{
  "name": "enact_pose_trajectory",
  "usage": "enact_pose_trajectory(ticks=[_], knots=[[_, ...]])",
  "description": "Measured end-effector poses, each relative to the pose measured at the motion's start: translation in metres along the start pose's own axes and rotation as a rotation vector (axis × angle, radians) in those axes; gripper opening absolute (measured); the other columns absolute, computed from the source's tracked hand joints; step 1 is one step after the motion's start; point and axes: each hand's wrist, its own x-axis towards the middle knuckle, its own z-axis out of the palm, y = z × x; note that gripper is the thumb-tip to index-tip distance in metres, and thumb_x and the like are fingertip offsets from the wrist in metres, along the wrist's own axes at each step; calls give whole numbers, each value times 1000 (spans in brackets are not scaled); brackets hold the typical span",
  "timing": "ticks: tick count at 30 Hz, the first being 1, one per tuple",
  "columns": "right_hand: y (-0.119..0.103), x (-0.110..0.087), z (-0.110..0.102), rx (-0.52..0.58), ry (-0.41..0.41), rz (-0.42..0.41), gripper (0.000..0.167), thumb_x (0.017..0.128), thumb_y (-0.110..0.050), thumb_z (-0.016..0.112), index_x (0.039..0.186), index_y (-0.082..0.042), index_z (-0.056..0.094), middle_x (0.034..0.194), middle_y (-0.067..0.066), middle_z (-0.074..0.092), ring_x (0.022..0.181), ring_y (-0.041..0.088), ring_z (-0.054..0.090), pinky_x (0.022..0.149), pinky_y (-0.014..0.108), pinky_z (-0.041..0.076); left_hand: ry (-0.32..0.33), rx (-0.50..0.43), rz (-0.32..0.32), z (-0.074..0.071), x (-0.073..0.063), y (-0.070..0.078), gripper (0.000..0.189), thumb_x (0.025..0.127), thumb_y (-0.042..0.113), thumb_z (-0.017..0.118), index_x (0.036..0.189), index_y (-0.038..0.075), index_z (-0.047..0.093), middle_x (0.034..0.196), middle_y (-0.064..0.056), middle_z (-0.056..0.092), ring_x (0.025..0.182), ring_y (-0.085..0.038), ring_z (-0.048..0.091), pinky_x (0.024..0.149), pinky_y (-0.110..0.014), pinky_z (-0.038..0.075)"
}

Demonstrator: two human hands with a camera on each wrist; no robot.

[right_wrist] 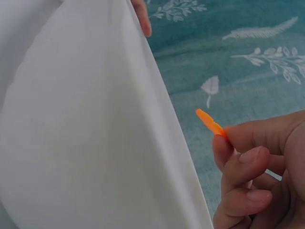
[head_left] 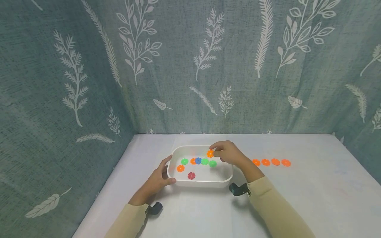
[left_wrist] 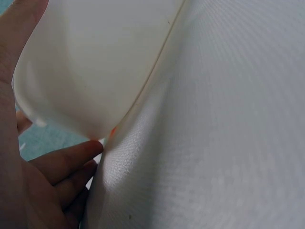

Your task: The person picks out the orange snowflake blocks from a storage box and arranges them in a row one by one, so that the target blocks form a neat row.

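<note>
My right hand (head_left: 230,153) pinches an orange snowflake-shaped plastic disc (head_left: 210,153) between thumb and fingertips, above the far right part of a white tray (head_left: 205,181). The same orange disc (right_wrist: 210,122) shows edge-on in the right wrist view. At the tray's left end, my left hand (head_left: 157,178) holds the rim, with the thumb at the near corner and the fingers along the outer side. Inside the tray lie a red disc (head_left: 191,176), a blue disc (head_left: 198,161), an orange disc (head_left: 180,168), a green disc (head_left: 184,161) and several more.
To the right of the tray, several orange discs (head_left: 275,162) lie in a row on the white tabletop (head_left: 321,191). The leftmost is partly covered by my right wrist. A green leaf-patterned curtain (head_left: 178,109) hangs behind the table and along its left side.
</note>
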Motion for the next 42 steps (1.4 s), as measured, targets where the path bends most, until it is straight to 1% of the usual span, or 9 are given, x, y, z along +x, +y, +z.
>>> enact_pose_trajectory(ticks=[7,10,15,19,24,28,31,37,42], knots=[[11,-3,-9,53,47,2,23,94,-15,65,117,-14,69,99,6,65,56,19,49,53,30,42,4,-22,-3,1,0,-1,104,74,40,84,155,27,20,149,-16,42,129,-35,48,98,-60,40],[15,-5,-12,69,56,-2,24,94,-13,63,117,-13,68,99,7,64,56,18,48,54,29,41,2,-18,-1,1,-1,0,104,74,41,84,155,27,19,149,-16,42,129,-35,48,98,-59,40],[20,-10,-17,89,82,29,26,94,-10,61,120,-13,67,103,9,62,58,18,48,57,30,44,-10,-16,-2,0,0,1,104,75,39,83,155,26,19,148,-17,41,130,-35,47,100,-58,39],[25,-15,-24,118,99,30,27,95,-10,60,122,-12,66,106,10,62,59,19,46,59,32,44,-12,-3,0,0,1,0,104,74,41,83,155,26,19,147,-17,43,131,-35,46,101,-59,37],[31,-22,-32,155,89,35,27,97,-12,60,123,-11,63,107,15,63,58,18,44,61,34,43,-12,-4,2,0,2,-2,105,74,42,83,155,27,18,147,-16,44,131,-35,46,101,-61,36],[35,-26,-38,162,83,60,27,98,-15,59,125,-13,63,108,16,61,57,18,41,53,29,37,-13,-3,4,-1,2,-3,105,75,41,83,155,26,18,147,-16,44,132,-35,44,102,-62,34],[39,-28,-41,161,93,79,28,98,-16,60,125,-14,62,109,14,60,57,18,42,49,29,35,-3,9,3,-1,2,-3,104,75,42,83,155,26,19,147,-16,45,133,-35,44,102,-64,32],[48,-33,-49,159,107,82,29,97,-19,61,125,-12,62,109,13,61,56,19,43,55,33,41,2,15,0,0,2,-3,104,74,43,83,155,27,19,146,-16,45,131,-35,45,102,-64,33],[58,-38,-56,151,107,70,30,98,-18,60,127,-11,61,109,15,60,55,19,41,55,32,40,2,14,-6,0,2,-2,104,74,43,83,155,27,19,146,-16,45,131,-35,45,102,-64,33]])
